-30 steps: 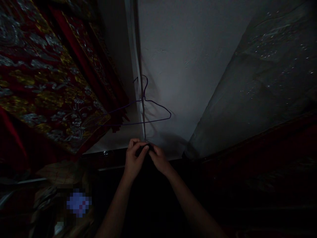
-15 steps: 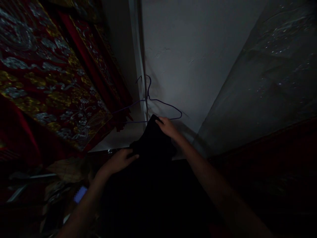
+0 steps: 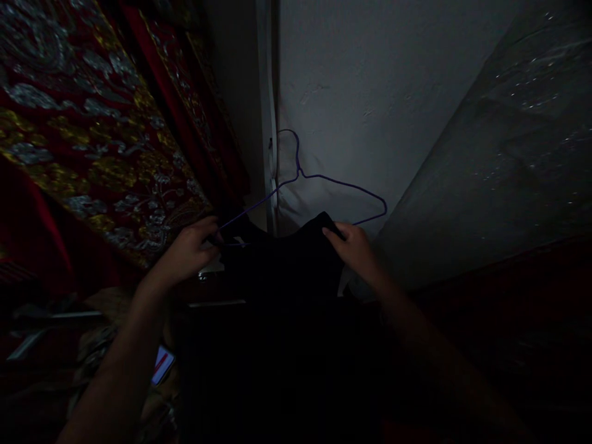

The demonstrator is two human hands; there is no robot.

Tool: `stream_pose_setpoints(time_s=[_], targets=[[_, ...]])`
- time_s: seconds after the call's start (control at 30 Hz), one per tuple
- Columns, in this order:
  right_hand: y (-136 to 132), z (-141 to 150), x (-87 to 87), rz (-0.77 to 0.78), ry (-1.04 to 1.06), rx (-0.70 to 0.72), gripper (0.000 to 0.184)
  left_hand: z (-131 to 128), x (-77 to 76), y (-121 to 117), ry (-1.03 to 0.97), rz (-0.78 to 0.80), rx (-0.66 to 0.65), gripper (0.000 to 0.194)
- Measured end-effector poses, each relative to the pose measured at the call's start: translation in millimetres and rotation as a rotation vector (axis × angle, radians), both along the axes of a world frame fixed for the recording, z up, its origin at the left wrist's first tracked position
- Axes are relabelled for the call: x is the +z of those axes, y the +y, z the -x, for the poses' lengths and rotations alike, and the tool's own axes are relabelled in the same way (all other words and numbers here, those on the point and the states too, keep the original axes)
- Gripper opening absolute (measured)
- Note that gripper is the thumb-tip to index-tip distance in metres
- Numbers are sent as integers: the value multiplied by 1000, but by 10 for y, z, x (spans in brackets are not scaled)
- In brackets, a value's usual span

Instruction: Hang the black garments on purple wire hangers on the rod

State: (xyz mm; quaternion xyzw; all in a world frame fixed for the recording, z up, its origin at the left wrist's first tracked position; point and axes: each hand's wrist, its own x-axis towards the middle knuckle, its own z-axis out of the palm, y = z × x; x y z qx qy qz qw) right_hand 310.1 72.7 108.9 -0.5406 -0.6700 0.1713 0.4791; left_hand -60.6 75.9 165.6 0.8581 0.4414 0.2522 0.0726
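A thin purple wire hanger [image 3: 324, 179] hangs by its hook against the white wall. A black garment [image 3: 282, 265] is held up just below it, its top edge level with the hanger's lower bar. My left hand [image 3: 187, 253] is closed on the garment's left corner, right at the hanger's left end. My right hand [image 3: 354, 250] grips the garment's right corner under the hanger's right arm. The lower part of the garment fades into darkness.
Red cloth with gold and silver embroidery [image 3: 92, 135] hangs at the left. A grey sparkly fabric [image 3: 499, 154] slopes down at the right. A white pipe or trim [image 3: 267, 92] runs up the wall. Cluttered things and a small card [image 3: 161, 365] lie at lower left.
My hands were together low at the garment. They rose and spread apart, lifting the black garment up to the hanger. The view shifted slightly, so the hanger sits further right.
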Motion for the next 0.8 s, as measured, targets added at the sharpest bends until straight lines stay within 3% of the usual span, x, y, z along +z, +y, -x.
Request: stream_pose_setpoints(time_s=[0.1, 0.23, 0.4, 0.5, 0.57, 0.7, 0.8], targets=[[12, 34, -26, -53, -26, -61, 36, 38, 45, 1, 74, 58, -21, 17], [37, 105, -119, -59, -52, -77, 36, 162, 3, -92, 171, 110, 51, 32], [-137, 429, -208, 26, -4, 137, 37, -35, 171, -172, 32, -146, 46, 35], [-307, 622, -214, 75, 28, 284, 33, -283, 274, 0, -43, -278, 18, 25], [-401, 660, -198, 88, 33, 310, 33, -403, 289, 179, -100, -299, 23, 23], [-535, 478, -131, -31, 15, 235, 30, -475, 204, 468, -142, -218, -60, 31], [-592, 154, -42, -287, 79, -71, 46, -449, 145, 524, -98, -223, -123, 30]])
